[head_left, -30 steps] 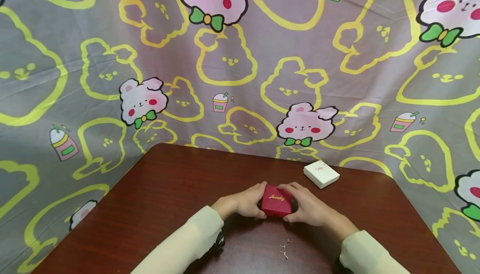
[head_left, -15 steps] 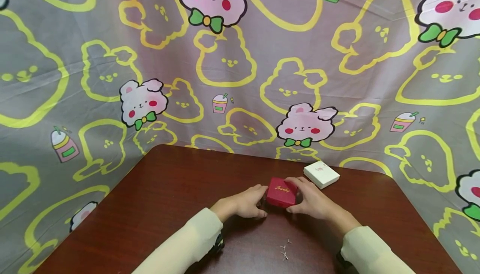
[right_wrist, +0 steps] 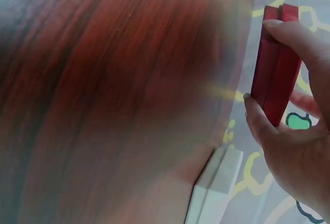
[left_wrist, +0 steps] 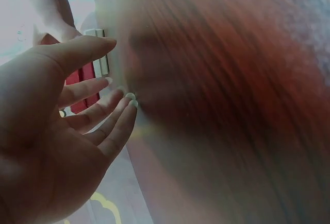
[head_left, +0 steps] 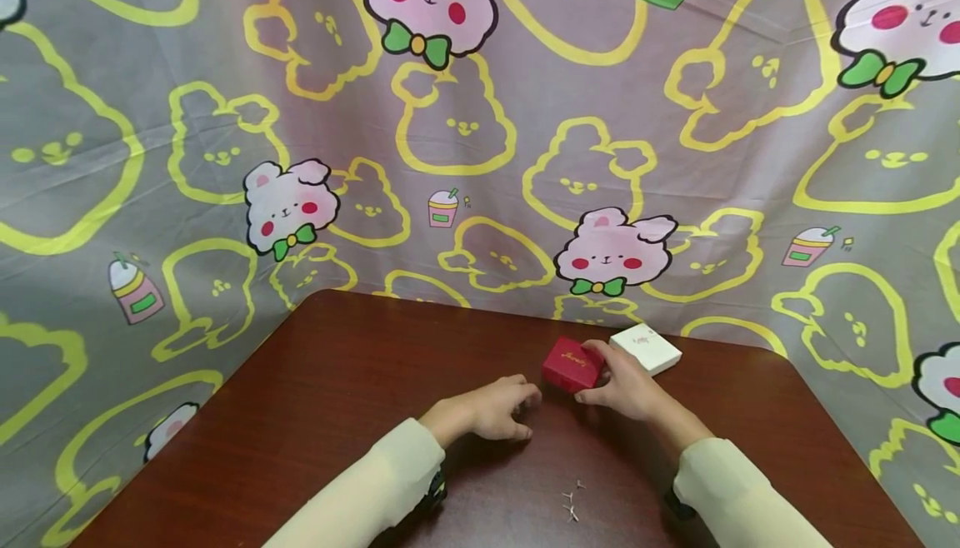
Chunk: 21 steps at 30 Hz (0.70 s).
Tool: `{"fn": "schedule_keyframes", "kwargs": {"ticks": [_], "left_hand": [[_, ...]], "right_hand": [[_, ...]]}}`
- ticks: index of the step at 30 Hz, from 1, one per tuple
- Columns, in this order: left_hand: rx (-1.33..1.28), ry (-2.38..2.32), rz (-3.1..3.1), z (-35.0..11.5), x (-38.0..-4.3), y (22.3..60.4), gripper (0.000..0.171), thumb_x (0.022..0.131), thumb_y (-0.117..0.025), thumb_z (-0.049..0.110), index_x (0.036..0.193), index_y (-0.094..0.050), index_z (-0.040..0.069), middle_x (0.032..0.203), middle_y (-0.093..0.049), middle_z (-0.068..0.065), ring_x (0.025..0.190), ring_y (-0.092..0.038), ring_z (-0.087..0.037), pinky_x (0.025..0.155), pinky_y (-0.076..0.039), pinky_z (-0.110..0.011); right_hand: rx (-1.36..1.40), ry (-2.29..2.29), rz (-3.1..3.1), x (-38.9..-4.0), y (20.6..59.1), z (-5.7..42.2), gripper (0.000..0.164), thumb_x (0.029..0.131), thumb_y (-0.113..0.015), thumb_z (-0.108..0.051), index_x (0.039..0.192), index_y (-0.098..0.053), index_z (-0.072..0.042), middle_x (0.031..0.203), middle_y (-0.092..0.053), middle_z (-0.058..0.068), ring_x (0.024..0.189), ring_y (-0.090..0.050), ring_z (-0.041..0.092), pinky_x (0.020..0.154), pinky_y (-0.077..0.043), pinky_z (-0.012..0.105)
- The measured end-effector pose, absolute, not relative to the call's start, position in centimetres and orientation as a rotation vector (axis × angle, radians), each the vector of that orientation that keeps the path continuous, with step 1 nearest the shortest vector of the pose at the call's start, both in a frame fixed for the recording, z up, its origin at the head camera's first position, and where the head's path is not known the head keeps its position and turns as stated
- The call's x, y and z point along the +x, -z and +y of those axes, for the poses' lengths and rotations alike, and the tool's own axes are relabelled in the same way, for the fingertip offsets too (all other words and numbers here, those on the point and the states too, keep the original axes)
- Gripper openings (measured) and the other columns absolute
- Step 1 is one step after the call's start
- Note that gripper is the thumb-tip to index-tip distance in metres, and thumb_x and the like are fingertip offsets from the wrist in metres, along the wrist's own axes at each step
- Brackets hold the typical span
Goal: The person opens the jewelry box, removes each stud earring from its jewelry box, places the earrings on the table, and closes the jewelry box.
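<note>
My right hand (head_left: 626,386) grips a red jewelry box (head_left: 572,365) with gold lettering on its lid. Thumb and fingers hold it by its sides in the right wrist view, where the box (right_wrist: 276,69) looks closed, with a seam along its edge. To the left, my left hand (head_left: 498,408) is apart from the box, its fingers loosely bent with nothing between them. That hand (left_wrist: 77,100) shows its palm and spread fingers in the left wrist view. Just behind the right hand lies a white box (head_left: 647,349) with small print on its lid.
Several tiny pale pieces (head_left: 572,502) lie near the front of the dark wooden table (head_left: 360,365). A grey curtain (head_left: 480,190) with cartoon bears and rabbits hangs behind the table and along its sides.
The left hand has let go of the red jewelry box. My right hand has carried the box away to the right and back, close to the white box.
</note>
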<state>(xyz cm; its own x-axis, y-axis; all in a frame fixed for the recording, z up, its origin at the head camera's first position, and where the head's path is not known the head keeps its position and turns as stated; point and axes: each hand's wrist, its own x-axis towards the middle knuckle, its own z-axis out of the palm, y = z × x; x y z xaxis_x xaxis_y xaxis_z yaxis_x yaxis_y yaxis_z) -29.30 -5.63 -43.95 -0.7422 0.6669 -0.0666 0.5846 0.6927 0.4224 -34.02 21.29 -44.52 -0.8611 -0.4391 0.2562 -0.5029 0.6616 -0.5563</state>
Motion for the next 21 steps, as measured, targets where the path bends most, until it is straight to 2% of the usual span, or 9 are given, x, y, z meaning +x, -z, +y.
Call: {"fn": "schedule_keyframes", "kwargs": {"ticks": [4,13,18,21], "left_hand": [[1.032,-0.52,2.692,-5.7,-29.3,43.9,0.04,0.092,-0.077,0.023,0.127,-0.063,0.011,0.116,-0.057,0.0,0.103,-0.061,-0.013,0.088,-0.05,-0.024],[1.068,-0.369,2.778,-5.7,-29.4,43.6,0.039,0.092,-0.076,0.028,0.127,-0.065,0.015,0.119,-0.06,0.002,0.104,-0.06,-0.009,0.089,-0.05,-0.026],[1.05,-0.307,2.839,-6.2,-29.2,43.1,0.04,0.091,-0.077,0.031,0.127,-0.066,0.018,0.117,-0.059,0.004,0.105,-0.059,-0.012,0.083,-0.053,-0.032],[1.037,-0.274,2.893,-7.1,-28.9,42.7,0.045,0.091,-0.077,0.032,0.132,-0.064,0.018,0.12,-0.057,0.003,0.107,-0.057,-0.016,0.082,-0.052,-0.034]], "right_hand": [[0.702,-0.932,-2.792,-34.4,44.8,20.9,0.081,0.072,-0.092,-0.027,0.137,-0.053,0.003,0.111,-0.06,0.016,0.09,-0.059,0.022,0.078,-0.052,0.036],[0.559,-0.846,-2.885,-34.9,45.5,20.9,0.083,0.076,-0.089,-0.034,0.138,-0.05,0.006,0.121,-0.058,0.026,0.108,-0.057,0.037,0.093,-0.049,0.053],[0.575,-0.818,-2.911,-34.4,45.5,21.2,0.087,0.077,-0.088,-0.036,0.14,-0.047,0.008,0.129,-0.05,0.035,0.117,-0.052,0.047,0.1,-0.044,0.059],[0.611,-0.771,-2.909,-33.5,45.0,21.5,0.086,0.08,-0.085,-0.039,0.143,-0.047,0.005,0.14,-0.042,0.039,0.125,-0.045,0.054,0.102,-0.04,0.064]]}}
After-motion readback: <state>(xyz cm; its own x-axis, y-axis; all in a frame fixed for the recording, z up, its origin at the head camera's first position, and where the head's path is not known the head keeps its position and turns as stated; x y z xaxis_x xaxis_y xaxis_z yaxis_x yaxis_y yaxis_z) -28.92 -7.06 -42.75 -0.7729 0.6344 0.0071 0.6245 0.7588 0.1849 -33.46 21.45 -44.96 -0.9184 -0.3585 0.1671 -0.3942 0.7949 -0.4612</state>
